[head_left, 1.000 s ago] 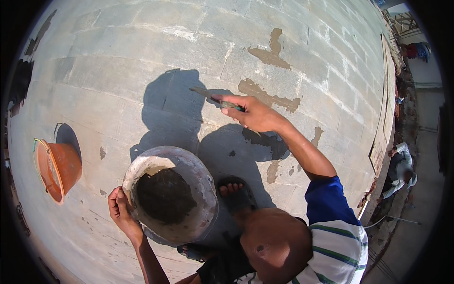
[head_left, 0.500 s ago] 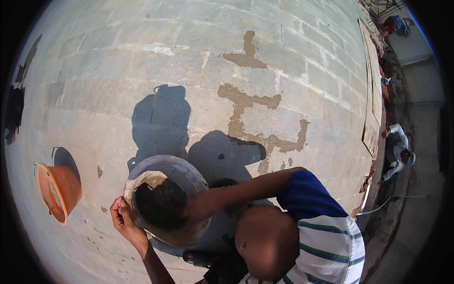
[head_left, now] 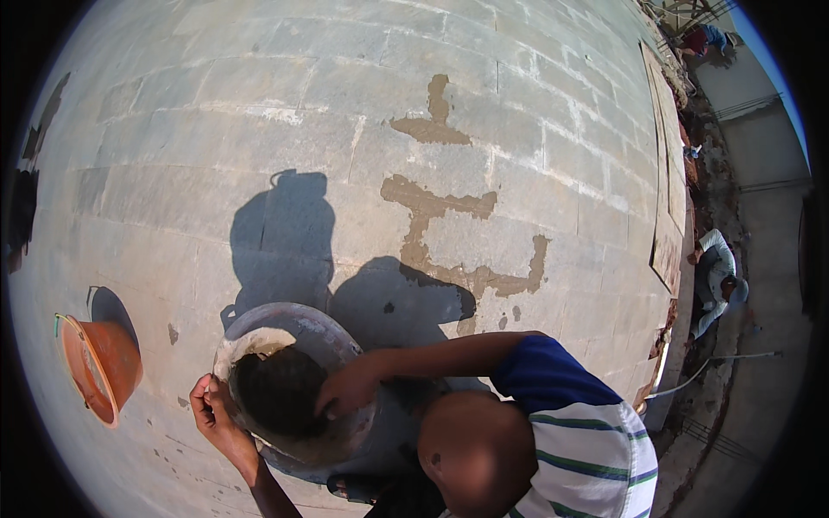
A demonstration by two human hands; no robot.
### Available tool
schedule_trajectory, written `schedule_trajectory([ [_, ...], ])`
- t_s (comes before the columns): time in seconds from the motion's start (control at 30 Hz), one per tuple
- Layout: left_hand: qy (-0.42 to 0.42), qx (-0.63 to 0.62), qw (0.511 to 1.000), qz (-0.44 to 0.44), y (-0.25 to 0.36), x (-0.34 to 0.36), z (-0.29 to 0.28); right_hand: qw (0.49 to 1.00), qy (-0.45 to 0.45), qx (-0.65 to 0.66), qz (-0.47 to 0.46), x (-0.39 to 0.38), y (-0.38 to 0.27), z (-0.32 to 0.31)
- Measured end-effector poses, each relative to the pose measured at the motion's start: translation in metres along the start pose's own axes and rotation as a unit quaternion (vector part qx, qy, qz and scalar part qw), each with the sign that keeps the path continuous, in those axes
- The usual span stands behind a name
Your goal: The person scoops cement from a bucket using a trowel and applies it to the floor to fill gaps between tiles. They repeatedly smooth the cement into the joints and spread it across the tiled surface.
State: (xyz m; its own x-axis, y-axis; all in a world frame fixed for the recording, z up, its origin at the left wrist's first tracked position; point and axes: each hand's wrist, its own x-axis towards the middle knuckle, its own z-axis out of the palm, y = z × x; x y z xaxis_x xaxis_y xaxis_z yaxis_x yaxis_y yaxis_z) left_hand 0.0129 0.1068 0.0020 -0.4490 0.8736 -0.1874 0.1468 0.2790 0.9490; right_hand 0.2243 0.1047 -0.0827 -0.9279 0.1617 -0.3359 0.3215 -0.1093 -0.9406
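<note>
A round grey basin (head_left: pixel 306 315) with dark, wet mortar (head_left: pixel 276 388) stands by my legs. My left hand (head_left: pixel 216 410) is closed on its left rim. My right hand (head_left: pixel 345 388) reaches down inside the basin at the mortar, fingers curled; what they hold is hidden in shadow. My bare knee (head_left: pixel 475 445) is bent just right of the basin. Irregular patches of wet mortar (head_left: pixel 414 224) lie along joints of the grey paved surface (head_left: pixel 216 129) ahead of me.
An orange bucket (head_left: pixel 117 371) with a handle stands to the left. Long boards (head_left: pixel 661 173) line the right edge, beyond which runs a rough trench with a pale pipe (head_left: pixel 734 356). One person (head_left: pixel 717 281) crouches there, another (head_left: pixel 699 39) is farther along.
My right hand, which held a trowel out over the paving, has moved down and left into the basin. My left hand stays at the rim. The view has shifted slightly.
</note>
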Motion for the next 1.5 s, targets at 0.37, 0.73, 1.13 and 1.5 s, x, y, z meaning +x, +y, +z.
schedule_trajectory([
  [0.37,0.009,0.008,0.999,-0.039,-0.021,0.012,-0.026,0.874,0.467,0.085,0.1,-0.177,0.011,-0.136],
  [0.73,0.015,0.016,0.999,-0.036,-0.025,0.005,-0.028,0.743,0.43,-0.467,0.214,-0.207,0.078,-0.243],
  [1.13,0.123,-0.016,0.991,-0.058,-0.045,-0.034,-0.049,0.764,0.509,-0.324,0.229,-0.19,0.051,-0.245],
  [1.5,0.137,-0.075,0.983,-0.099,-0.05,-0.051,-0.055,0.745,0.433,-0.296,0.413,-0.118,0.011,-0.175],
])
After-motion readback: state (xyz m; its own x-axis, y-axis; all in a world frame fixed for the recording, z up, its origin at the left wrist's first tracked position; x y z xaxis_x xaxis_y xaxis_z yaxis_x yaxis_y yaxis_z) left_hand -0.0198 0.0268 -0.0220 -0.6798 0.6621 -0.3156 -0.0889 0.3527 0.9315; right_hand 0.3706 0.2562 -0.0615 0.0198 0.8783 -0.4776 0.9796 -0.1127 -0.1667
